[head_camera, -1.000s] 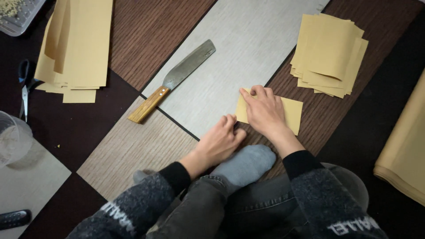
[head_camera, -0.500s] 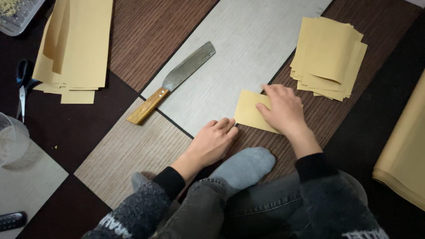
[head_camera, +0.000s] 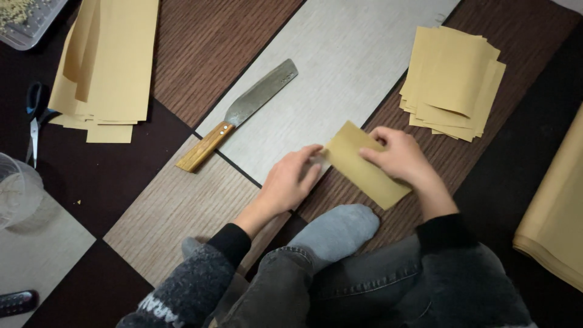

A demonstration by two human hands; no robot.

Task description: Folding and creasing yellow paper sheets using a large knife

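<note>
You get soft, even indoor light from above; shadows under your hands are faint. The grey floor panel (head_camera: 340, 79) shows mild sheen, no glare. Focus is sharp, the dark corners dim.
</note>
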